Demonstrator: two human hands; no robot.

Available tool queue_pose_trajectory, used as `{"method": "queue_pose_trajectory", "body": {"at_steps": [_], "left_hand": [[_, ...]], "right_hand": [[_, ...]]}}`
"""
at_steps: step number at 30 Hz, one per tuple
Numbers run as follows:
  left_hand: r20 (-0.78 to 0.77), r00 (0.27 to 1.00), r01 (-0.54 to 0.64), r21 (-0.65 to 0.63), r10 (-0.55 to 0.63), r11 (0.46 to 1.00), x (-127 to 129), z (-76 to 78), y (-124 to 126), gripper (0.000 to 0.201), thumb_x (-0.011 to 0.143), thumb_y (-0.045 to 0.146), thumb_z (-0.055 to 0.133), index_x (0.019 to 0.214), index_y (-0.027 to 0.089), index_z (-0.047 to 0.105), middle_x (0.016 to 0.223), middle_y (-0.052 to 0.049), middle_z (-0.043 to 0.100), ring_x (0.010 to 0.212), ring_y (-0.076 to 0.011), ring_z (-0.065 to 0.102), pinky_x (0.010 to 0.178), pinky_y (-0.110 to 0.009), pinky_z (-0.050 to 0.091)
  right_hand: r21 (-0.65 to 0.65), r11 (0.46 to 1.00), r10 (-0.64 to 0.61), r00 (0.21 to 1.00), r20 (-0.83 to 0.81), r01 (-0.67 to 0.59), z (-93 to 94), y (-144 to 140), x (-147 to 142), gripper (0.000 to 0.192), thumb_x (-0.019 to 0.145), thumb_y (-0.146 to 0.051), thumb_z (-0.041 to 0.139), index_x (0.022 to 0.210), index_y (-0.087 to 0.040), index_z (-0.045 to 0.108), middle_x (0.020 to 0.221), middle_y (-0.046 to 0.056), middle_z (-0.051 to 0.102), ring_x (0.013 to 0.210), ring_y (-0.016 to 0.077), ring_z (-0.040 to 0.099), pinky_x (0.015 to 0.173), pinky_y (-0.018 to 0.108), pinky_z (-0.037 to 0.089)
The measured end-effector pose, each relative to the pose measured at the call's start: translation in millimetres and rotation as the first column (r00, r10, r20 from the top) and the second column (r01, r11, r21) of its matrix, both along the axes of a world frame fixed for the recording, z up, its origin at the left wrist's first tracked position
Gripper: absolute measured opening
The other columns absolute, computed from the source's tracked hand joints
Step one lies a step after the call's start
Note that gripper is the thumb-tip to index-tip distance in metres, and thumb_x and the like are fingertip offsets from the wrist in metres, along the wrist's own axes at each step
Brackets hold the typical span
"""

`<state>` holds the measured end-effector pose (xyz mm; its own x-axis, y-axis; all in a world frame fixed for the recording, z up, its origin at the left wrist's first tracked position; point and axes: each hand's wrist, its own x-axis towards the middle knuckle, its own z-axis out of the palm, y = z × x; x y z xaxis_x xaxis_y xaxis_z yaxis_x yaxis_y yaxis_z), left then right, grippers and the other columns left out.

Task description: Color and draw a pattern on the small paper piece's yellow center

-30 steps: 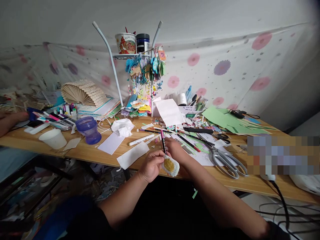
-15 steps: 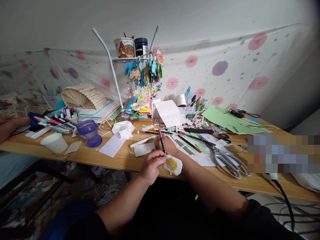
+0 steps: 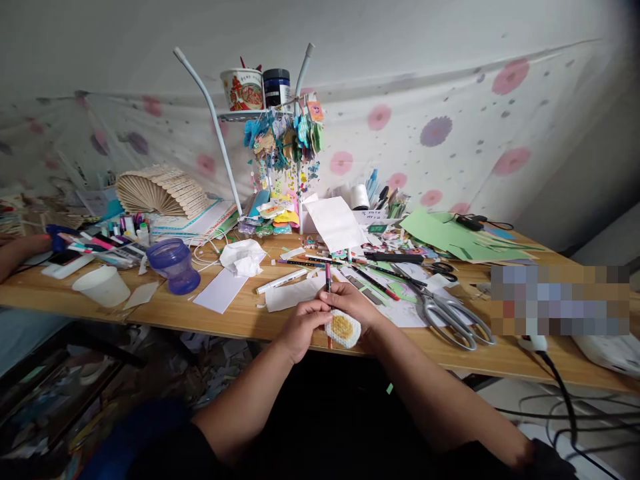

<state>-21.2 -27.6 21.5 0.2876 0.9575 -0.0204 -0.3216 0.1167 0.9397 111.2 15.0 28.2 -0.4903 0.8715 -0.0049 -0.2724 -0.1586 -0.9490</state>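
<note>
My left hand (image 3: 299, 328) pinches the left edge of a small white crocheted piece (image 3: 344, 329) with a yellow middle, like a fried egg. A dark pencil (image 3: 328, 277) with a pink upper end stands almost upright behind the piece, and its orange lower end shows below. My right hand (image 3: 354, 307) closes on the pencil just above the piece, its thumb and fingertips near my left fingers. Its other fingers are partly hidden behind the piece. Both hands are over the table's front edge.
Large silver scissors (image 3: 453, 317) lie at the right. Paper scraps, pencils and a white marker (image 3: 281, 281) spread beyond my hands. A blue plastic cup (image 3: 174, 265), white tub (image 3: 103, 287) and crumpled tissue (image 3: 243, 257) stand left. Another person's arm (image 3: 20, 253) rests at the far left.
My right hand has come up from behind the left one to the pencil. The pencil has turned more upright. The crocheted piece stays in my left hand; the view has shifted slightly.
</note>
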Motion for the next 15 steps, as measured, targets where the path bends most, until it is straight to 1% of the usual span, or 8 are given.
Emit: {"method": "queue_pose_trajectory", "body": {"at_steps": [1, 4, 6, 8, 11, 13, 15], "left_hand": [[-0.023, 0.999, 0.044, -0.008, -0.044, 0.999, 0, 1.7, -2, 0.017, 0.062, 0.029, 0.066, 0.058, 0.014, 0.058, 0.056, 0.001, 0.049, 0.055, -0.0105, 0.045, 0.055, -0.024, 0.035], [-0.089, 0.985, 0.146, -0.029, -0.148, 0.989, -2, 5.5, -4, 0.017, 0.062, 0.030, 0.065, 0.060, 0.015, 0.059, 0.057, 0.001, 0.049, 0.054, -0.0102, 0.043, 0.054, -0.023, 0.032], [-0.116, 0.978, 0.174, -0.012, -0.175, 0.985, -2, 6.1, -4, 0.015, 0.062, 0.029, 0.063, 0.061, 0.015, 0.059, 0.058, 0.000, 0.048, 0.054, -0.0102, 0.041, 0.053, -0.023, 0.029], [-0.129, 0.973, 0.194, 0.024, -0.190, 0.981, -2, 5.2, -3, 0.014, 0.062, 0.029, 0.060, 0.058, 0.015, 0.057, 0.057, 0.001, 0.047, 0.053, -0.0098, 0.038, 0.052, -0.024, 0.026], [-0.130, 0.971, 0.207, 0.055, -0.199, 0.977, 0, 2.3, 0, 0.016, 0.062, 0.029, 0.057, 0.055, 0.015, 0.053, 0.053, 0.001, 0.043, 0.050, -0.0093, 0.034, 0.051, -0.024, 0.023], [-0.100, 0.978, 0.190, 0.051, -0.184, 0.980, 3, 0.6, 1, 0.016, 0.060, 0.029, 0.056, 0.053, 0.016, 0.050, 0.050, 0.002, 0.041, 0.047, -0.0091, 0.032, 0.050, -0.025, 0.022], [-0.047, 0.988, 0.152, 0.044, -0.150, 0.987, 7, -0.6, 2, 0.015, 0.057, 0.028, 0.054, 0.050, 0.017, 0.047, 0.047, 0.002, 0.039, 0.045, -0.0092, 0.031, 0.049, -0.026, 0.021]], "right_hand": [[-0.015, 0.998, -0.058, 0.997, -0.044, 0.058, -2.3, -5, 1, 0.032, 0.062, -0.040, 0.077, 0.062, -0.015, 0.058, 0.050, -0.004, 0.053, 0.045, 0.0070, 0.044, 0.045, 0.020, 0.034], [-0.058, 0.966, -0.259, 0.953, -0.158, 0.253, -7.7, -16, 13, 0.028, 0.064, -0.039, 0.076, 0.067, -0.016, 0.059, 0.042, -0.009, 0.040, 0.037, 0.0042, 0.031, 0.038, 0.019, 0.025], [-0.078, 0.951, -0.309, 0.931, -0.192, 0.300, -10.6, -20, 24, 0.028, 0.064, -0.038, 0.076, 0.066, -0.018, 0.058, 0.041, -0.011, 0.035, 0.035, 0.0039, 0.026, 0.037, 0.018, 0.023], [-0.071, 0.949, -0.316, 0.926, -0.207, 0.308, -13.2, -24, 33, 0.029, 0.062, -0.037, 0.077, 0.063, -0.018, 0.055, 0.041, -0.010, 0.037, 0.035, 0.0045, 0.030, 0.037, 0.018, 0.026], [-0.012, 0.965, -0.259, 0.951, -0.167, 0.260, -15.3, -30, 38, 0.027, 0.067, -0.039, 0.073, 0.063, -0.018, 0.057, 0.039, -0.008, 0.044, 0.033, 0.0056, 0.033, 0.035, 0.019, 0.028], [0.003, 0.977, -0.213, 0.970, -0.119, 0.215, -15.1, -33, 36, 0.025, 0.071, -0.040, 0.069, 0.066, -0.017, 0.060, 0.041, -0.004, 0.053, 0.031, 0.0062, 0.037, 0.033, 0.019, 0.028], [-0.019, 0.976, -0.219, 0.970, -0.108, 0.219, -14.2, -35, 31, 0.024, 0.070, -0.039, 0.069, 0.066, -0.017, 0.061, 0.045, -0.001, 0.060, 0.032, 0.0074, 0.042, 0.034, 0.019, 0.031]]}}
